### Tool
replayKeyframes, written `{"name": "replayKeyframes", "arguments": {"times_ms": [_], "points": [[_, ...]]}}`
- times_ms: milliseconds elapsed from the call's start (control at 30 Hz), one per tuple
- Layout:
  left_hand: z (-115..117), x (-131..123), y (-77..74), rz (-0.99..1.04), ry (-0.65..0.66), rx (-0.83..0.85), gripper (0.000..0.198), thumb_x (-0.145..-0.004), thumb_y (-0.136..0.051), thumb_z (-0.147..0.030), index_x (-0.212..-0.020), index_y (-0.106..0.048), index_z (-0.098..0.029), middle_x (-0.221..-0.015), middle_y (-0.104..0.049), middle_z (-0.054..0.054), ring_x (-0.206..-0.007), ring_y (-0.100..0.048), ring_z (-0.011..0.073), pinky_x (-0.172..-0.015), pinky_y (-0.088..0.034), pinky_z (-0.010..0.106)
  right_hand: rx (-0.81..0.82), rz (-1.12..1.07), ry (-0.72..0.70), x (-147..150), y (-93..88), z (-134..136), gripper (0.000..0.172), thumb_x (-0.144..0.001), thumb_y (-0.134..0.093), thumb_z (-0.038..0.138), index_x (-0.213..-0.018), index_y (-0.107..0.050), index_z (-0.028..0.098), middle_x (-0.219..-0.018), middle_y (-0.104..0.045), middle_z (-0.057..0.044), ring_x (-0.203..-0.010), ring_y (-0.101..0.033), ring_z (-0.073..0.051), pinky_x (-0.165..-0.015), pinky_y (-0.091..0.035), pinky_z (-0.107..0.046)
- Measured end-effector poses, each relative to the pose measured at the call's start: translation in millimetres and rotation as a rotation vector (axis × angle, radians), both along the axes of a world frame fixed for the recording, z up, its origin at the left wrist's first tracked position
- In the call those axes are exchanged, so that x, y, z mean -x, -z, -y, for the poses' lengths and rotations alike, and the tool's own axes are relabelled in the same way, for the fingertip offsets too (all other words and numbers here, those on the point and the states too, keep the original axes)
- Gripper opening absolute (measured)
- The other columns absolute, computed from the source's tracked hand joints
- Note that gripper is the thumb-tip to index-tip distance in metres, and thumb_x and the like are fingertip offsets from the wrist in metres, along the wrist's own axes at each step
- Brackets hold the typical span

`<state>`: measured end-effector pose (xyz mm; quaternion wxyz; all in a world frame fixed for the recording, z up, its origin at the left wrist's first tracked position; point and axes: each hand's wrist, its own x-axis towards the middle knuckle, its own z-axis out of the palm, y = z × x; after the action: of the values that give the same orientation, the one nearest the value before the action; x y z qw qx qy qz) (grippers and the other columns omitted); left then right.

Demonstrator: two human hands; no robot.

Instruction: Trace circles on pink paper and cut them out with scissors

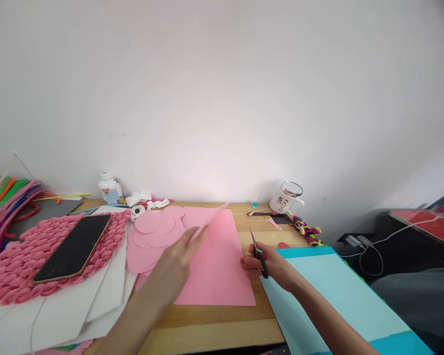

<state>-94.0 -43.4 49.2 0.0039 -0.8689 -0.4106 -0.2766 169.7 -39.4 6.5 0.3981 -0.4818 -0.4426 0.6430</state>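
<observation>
A smooth, matte pink paper sheet (218, 276), rectangular and lying flat, sits at the middle of the pale wooden table (214, 328). The left hand (173, 268) hovers over the sheet's 9 o'clock side, motion-blurred, fingers stretched long and flat, its grip released and holding nothing. At the sheet's 3 o'clock edge the right hand (274, 266) has its grip clenched around a pair of scissors (258, 254), dark handles in the fist and the thin metal blades pointing up toward 12 o'clock. At the sheet's 10 o'clock corner lies an overlapping heap of pink paper discs (155, 229), round-edged. Farther toward 9 o'clock a glossy black phone (76, 246) rests on a knobbly pink mat (11, 281) of twisted loops, with stiff white sheets (70, 315) under it. At the right hand's 4 o'clock lies a layered turquoise sheet (336, 296). A shiny white mug (284, 199) stands by the wall at 1 o'clock, a small white bottle (109, 190) at 11 o'clock, and fuzzy coloured pipe cleaners (7, 197) fan out at the far 9 o'clock edge.
</observation>
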Motion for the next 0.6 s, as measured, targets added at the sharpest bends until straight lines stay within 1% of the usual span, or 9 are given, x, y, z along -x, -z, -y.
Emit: {"name": "replayKeyframes", "arguments": {"times_ms": [100,167,200,267,300,367,467,533,600], "points": [[7,8,-38.3,0.215,-0.073,-0.207,0.066,-0.083,-0.032,0.000,-0.141,-0.022,-0.030,-0.136,-0.046,0.004,-0.123,-0.045,0.0170,-0.101,-0.040,0.030,-0.033,0.041,0.016,2,-3.9,0,0.041,-0.060,-0.076,0.042,-0.071,-0.044,0.019,-0.067,-0.057,0.001,-0.065,-0.056,-0.014,-0.053,-0.044,-0.025],[13,7,-62.6,0.431,-0.237,-0.410,0.068,-0.085,-0.044,-0.009,-0.142,-0.017,-0.034,-0.146,-0.031,-0.002,-0.133,-0.029,0.0178,-0.110,-0.026,0.033,-0.080,0.019,0.021,5,-7.6,2,0.038,-0.064,-0.074,0.043,-0.073,-0.045,0.019,-0.081,-0.063,-0.004,-0.079,-0.061,-0.019,-0.066,-0.050,-0.033],[15,5,-72.3,0.577,-0.332,-0.491,0.075,-0.084,-0.049,-0.011,-0.143,-0.009,-0.034,-0.151,-0.018,-0.005,-0.137,-0.017,0.0189,-0.113,-0.017,0.036,-0.104,-0.023,0.023,7,-9.4,3,0.037,-0.066,-0.072,0.044,-0.075,-0.046,0.019,-0.085,-0.065,-0.006,-0.085,-0.062,-0.021,-0.073,-0.050,-0.037],[15,-2,-84.0,0.809,-0.421,-0.539,0.079,-0.083,-0.056,-0.019,-0.142,-0.006,-0.035,-0.152,-0.001,-0.010,-0.138,0.000,0.0220,-0.114,-0.010,0.040,-0.144,-0.158,0.023,14,-13.3,4,0.035,-0.070,-0.070,0.045,-0.080,-0.047,0.020,-0.093,-0.066,-0.007,-0.095,-0.061,-0.024,-0.083,-0.048,-0.044],[13,-6,-85.2,0.933,-0.418,-0.518,0.076,-0.083,-0.056,-0.022,-0.142,-0.010,-0.035,-0.152,-0.003,-0.010,-0.138,-0.003,0.0231,-0.114,-0.013,0.041,-0.159,-0.237,0.022,19,-15.3,3,0.035,-0.071,-0.069,0.046,-0.082,-0.047,0.021,-0.096,-0.067,-0.008,-0.098,-0.061,-0.025,-0.085,-0.047,-0.046],[6,-16,-77.9,1.221,-0.347,-0.411,0.063,-0.083,-0.056,-0.024,-0.139,-0.025,-0.028,-0.148,-0.026,-0.001,-0.133,-0.028,0.0233,-0.110,-0.026,0.041,-0.196,-0.385,0.036,30,-19.7,-1,0.037,-0.070,-0.070,0.047,-0.084,-0.047,0.022,-0.102,-0.067,-0.008,-0.103,-0.059,-0.026,-0.088,-0.045,-0.049],[-10,-31,-47.6,1.488,-0.399,-0.007,0.035,-0.082,-0.056,-0.036,-0.111,-0.057,-0.016,-0.115,-0.062,0.007,-0.109,-0.056,0.0232,-0.097,-0.045,0.039,-0.267,-0.494,0.143,47,-25.3,-13,0.039,-0.067,-0.069,0.050,-0.082,-0.047,0.023,-0.103,-0.067,-0.007,-0.105,-0.058,-0.027,-0.087,-0.046,-0.048],[-18,-40,-23.1,1.488,-0.408,0.271,0.030,-0.076,-0.062,-0.040,-0.091,-0.065,-0.014,-0.094,-0.069,0.008,-0.098,-0.062,0.0255,-0.086,-0.052,0.039,-0.306,-0.445,0.261,52,-25.5,-26,0.038,-0.063,-0.070,0.050,-0.081,-0.050,0.023,-0.101,-0.067,-0.006,-0.101,-0.059,-0.027,-0.082,-0.049,-0.044],[-24,-46,-3.2,1.462,-0.254,0.472,0.030,-0.076,-0.063,-0.038,-0.095,-0.065,-0.016,-0.089,-0.070,0.006,-0.094,-0.063,0.0261,-0.079,-0.055,0.040,-0.332,-0.329,0.355,50,-21.5,-40,0.038,-0.060,-0.069,0.050,-0.082,-0.054,0.022,-0.099,-0.067,-0.007,-0.098,-0.059,-0.029,-0.077,-0.051,-0.041]]}}
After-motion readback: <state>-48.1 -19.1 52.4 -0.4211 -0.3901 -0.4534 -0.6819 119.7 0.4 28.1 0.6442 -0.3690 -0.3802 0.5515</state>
